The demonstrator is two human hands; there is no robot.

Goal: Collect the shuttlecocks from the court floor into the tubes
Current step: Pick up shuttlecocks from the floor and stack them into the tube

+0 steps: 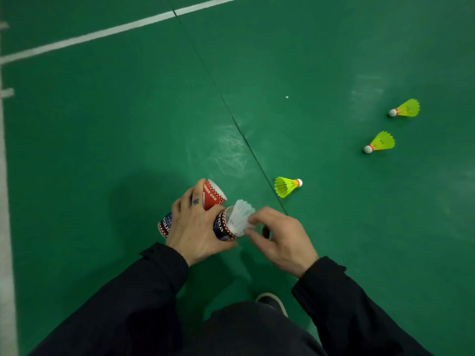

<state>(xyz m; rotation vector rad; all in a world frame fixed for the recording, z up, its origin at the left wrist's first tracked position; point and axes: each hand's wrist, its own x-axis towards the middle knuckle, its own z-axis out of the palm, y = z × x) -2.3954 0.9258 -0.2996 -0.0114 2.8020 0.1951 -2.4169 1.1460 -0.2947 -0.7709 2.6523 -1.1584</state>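
Nearest the camera: dark trousers and 1 shoe [272, 303] on the green court floor [102, 140], both dark sleeves reaching forward.

Left hand [192, 227] wraps 2 tubes held side by side: red tube [214, 194] farther out, dark tube [222, 226] nearer, both mouths pointing right, toward the other hand. Fingers curled over the tops, thumb under the dark tube.

Right hand [280, 240] pinches the white shuttlecock [240, 218] at its cork end, fingertips closed on it. The skirt faces the dark tube's mouth and touches or overlaps the rim; how far in, cannot tell.

Key relation: shuttlecock's long axis lies roughly in line with the dark tube's axis, tube directly left of the right hand. Judgement: insertion is in hand.

Remaining on floor, right of the court seam: 3 yellow shuttlecocks. Nearest [286, 186] lies just beyond the right hand, cork pointing right; middle one [380, 142] and far one [406, 108] are well apart toward the right edge, corks pointing left. Right hand is nearer to all 3.
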